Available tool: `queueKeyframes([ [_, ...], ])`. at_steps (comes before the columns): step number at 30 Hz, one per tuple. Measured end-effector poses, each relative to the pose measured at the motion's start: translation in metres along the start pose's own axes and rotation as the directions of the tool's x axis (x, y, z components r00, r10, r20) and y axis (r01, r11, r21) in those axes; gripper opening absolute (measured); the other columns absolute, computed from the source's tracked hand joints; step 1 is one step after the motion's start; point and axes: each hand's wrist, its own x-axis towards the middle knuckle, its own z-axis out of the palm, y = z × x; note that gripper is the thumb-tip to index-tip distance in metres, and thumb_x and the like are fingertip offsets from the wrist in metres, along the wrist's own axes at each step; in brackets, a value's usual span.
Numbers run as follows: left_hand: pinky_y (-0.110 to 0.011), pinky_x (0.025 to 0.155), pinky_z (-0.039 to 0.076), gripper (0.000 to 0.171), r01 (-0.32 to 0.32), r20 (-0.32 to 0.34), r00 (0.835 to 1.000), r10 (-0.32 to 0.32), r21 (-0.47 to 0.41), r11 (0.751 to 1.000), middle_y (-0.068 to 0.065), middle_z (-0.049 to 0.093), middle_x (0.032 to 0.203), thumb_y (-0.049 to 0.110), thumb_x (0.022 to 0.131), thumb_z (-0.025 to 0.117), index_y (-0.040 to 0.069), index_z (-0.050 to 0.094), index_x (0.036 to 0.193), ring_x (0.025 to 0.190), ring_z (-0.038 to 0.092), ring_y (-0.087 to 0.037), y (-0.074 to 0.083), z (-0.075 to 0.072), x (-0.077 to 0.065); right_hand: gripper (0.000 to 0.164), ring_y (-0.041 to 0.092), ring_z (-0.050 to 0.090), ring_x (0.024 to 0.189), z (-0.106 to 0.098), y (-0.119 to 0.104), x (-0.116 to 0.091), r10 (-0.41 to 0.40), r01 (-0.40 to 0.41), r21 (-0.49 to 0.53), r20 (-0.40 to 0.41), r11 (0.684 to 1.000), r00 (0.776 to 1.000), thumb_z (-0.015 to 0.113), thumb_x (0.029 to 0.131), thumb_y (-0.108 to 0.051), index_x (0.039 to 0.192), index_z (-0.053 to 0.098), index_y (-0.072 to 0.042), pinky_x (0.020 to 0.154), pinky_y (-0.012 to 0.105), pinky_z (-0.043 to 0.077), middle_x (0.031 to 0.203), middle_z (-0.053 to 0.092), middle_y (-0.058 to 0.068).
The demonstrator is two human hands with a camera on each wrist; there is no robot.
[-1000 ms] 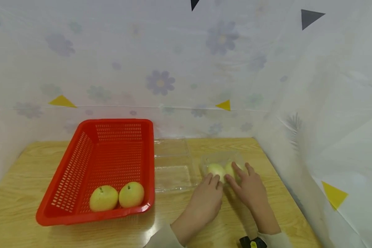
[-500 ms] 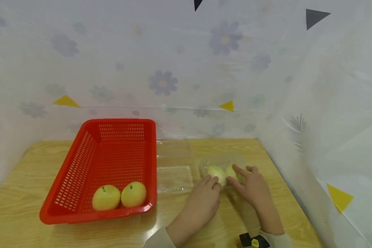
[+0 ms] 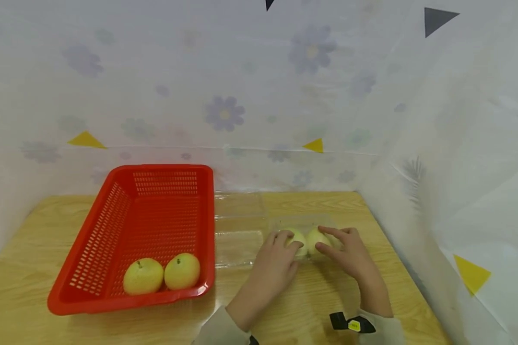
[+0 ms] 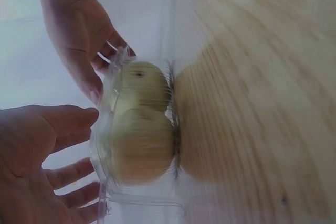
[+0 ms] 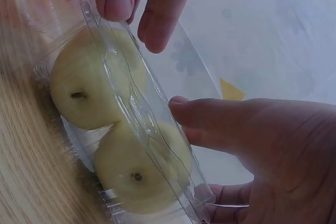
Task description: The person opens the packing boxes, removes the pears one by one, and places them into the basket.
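Observation:
A clear plastic box holds two round pale yellow pears side by side, with a clear lid over them. At the box's left end in the head view, my left hand has its fingers spread loosely at the lid's edge. My right hand lies at the right end, its thumb near the lid's front rim and its other fingers extended toward the far corner. In the left wrist view, both the left hand and the right hand sit around the lid; firm contact is hard to judge.
A red perforated basket stands on the left, two more yellow pears at its near end. Another clear plastic container lies between basket and box on the wooden table. A flower-printed curtain hangs behind.
My left hand's fingers have shifted left and slightly back from the near side of the left pear. The right hand stays nearly in place. The head view has shifted slightly.

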Motion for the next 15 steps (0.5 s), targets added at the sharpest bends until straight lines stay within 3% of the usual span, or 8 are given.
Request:
queueKeyframes([
  [4, -0.048, 0.115, 0.036, 0.047, 0.048, 0.027, 0.999, -0.047, -0.062, 0.997, -0.009, 0.043, 0.153, 0.036, 0.091, 0.073, 0.023, 0.061, 0.135, 0.141, 0.039, -0.036, -0.008, 0.005, 0.003, 0.061, 0.041, 0.050, 0.115, 0.001, 0.000, 0.001, -0.012, 0.012, 0.001, -0.013, 1.000, 1.000, 0.065, 0.092, -0.053, 0.143, 0.056, -0.021, 0.086, 0.057, 0.047, 0.130, 0.041, 0.025],
  [9, -0.054, 0.118, 0.026, 0.057, 0.074, 0.076, 0.995, -0.065, -0.124, 0.990, -0.011, 0.028, 0.162, 0.043, 0.092, 0.069, 0.023, 0.054, 0.144, 0.150, 0.020, -0.041, -0.014, 0.006, 0.005, 0.062, 0.047, 0.046, 0.122, 0.000, 0.002, 0.000, -0.014, 0.014, 0.027, -0.003, 1.000, 1.000, 0.066, 0.092, -0.052, 0.144, 0.055, -0.021, 0.091, 0.065, 0.044, 0.136, 0.037, 0.027],
  [15, -0.053, 0.119, 0.025, 0.068, 0.064, 0.121, 0.992, -0.046, -0.149, 0.987, -0.012, 0.018, 0.166, 0.051, 0.093, 0.065, 0.023, 0.044, 0.151, 0.153, 0.010, -0.037, -0.018, 0.007, 0.011, 0.088, 0.057, 0.020, 0.142, 0.002, 0.010, 0.002, -0.074, 0.071, 0.077, 0.044, 0.995, 0.996, 0.076, 0.084, -0.050, 0.156, 0.034, -0.022, 0.099, 0.079, 0.031, 0.162, 0.011, 0.028],
])
